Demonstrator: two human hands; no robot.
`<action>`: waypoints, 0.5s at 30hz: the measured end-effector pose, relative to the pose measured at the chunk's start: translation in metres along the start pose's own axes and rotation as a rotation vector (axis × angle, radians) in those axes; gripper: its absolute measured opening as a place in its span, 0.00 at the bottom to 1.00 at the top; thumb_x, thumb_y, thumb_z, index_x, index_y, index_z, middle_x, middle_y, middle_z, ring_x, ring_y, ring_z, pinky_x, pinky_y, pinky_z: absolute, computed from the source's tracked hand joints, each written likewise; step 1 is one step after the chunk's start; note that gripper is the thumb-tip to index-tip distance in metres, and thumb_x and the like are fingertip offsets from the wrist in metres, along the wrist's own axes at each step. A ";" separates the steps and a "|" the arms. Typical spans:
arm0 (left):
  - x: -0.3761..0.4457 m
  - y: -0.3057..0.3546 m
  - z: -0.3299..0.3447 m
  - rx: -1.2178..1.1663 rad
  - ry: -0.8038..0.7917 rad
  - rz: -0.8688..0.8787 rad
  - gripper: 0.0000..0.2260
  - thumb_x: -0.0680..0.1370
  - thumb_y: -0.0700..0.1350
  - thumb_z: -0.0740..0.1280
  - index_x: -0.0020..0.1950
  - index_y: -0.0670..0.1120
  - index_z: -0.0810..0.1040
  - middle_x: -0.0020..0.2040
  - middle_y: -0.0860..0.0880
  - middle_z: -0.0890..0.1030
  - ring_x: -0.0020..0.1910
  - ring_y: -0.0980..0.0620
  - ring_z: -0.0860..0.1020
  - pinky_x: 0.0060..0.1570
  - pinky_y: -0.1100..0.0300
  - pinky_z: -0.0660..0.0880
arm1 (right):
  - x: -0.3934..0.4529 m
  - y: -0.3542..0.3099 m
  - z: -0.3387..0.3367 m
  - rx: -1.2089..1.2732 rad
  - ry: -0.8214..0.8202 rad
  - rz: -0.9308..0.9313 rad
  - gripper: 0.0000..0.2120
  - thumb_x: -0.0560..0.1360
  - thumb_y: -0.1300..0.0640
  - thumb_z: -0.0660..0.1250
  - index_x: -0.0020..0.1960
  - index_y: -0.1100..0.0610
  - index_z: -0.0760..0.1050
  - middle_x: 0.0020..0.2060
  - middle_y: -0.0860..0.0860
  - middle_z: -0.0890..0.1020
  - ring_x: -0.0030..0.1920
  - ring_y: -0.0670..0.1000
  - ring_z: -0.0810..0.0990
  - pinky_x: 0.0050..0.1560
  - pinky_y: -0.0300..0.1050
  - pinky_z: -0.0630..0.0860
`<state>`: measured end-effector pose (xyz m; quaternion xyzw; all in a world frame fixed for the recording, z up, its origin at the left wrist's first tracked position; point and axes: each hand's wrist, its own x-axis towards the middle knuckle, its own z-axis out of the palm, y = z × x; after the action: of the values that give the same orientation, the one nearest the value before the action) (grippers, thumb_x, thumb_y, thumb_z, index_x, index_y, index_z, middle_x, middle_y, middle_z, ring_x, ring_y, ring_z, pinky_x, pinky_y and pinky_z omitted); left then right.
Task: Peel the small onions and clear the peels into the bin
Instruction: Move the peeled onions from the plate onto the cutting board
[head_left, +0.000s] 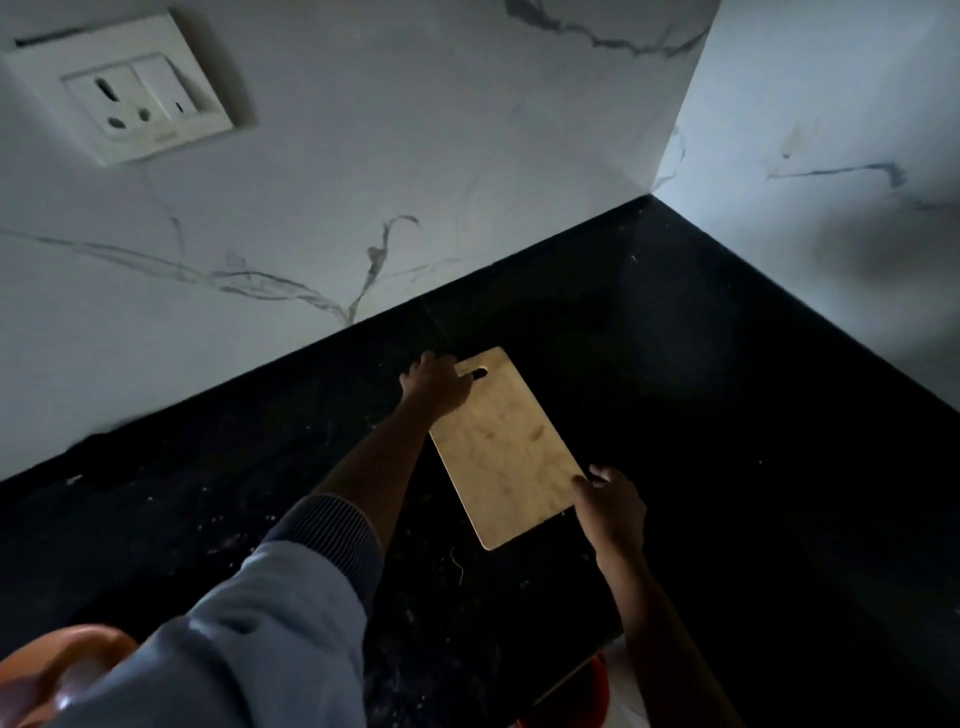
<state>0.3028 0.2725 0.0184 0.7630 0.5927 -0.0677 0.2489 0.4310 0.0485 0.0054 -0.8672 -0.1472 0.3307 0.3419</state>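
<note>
Fingers of the left hand are curling over the handle-slot end of the wooden cutting board, while the right hand is pinching the near right corner, so both are gripping it over the black desk. No onions or peels are showing anywhere, and I can't tell if the red thing below the desk edge is the bin. Looks to me like the board is stiff, light and smooth, maybe a bit slippery, so holding opposite ends is probably keeping it steady. Something orange is sitting bottom left.
</note>
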 end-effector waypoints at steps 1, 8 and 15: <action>0.002 -0.004 0.000 -0.019 0.008 -0.034 0.23 0.82 0.58 0.61 0.73 0.48 0.71 0.72 0.39 0.66 0.70 0.36 0.67 0.69 0.44 0.63 | 0.001 -0.003 -0.001 0.018 0.006 0.025 0.19 0.79 0.56 0.67 0.69 0.58 0.76 0.65 0.57 0.79 0.63 0.57 0.78 0.59 0.49 0.75; -0.017 -0.080 -0.018 -0.386 0.138 -0.160 0.20 0.75 0.66 0.67 0.36 0.51 0.76 0.45 0.45 0.81 0.55 0.43 0.78 0.58 0.49 0.74 | 0.011 -0.028 0.015 0.151 -0.031 0.003 0.14 0.78 0.57 0.69 0.63 0.56 0.80 0.58 0.56 0.83 0.57 0.57 0.81 0.57 0.54 0.80; -0.083 -0.202 -0.023 -0.844 0.359 -0.441 0.10 0.74 0.56 0.72 0.44 0.49 0.82 0.46 0.44 0.84 0.47 0.42 0.82 0.45 0.53 0.78 | 0.014 -0.077 0.093 0.235 -0.259 -0.111 0.12 0.74 0.64 0.72 0.38 0.48 0.80 0.45 0.53 0.83 0.55 0.59 0.81 0.59 0.61 0.78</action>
<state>0.0848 0.2461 0.0107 0.4522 0.7489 0.2591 0.4094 0.3765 0.1572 0.0007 -0.7621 -0.1977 0.4351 0.4368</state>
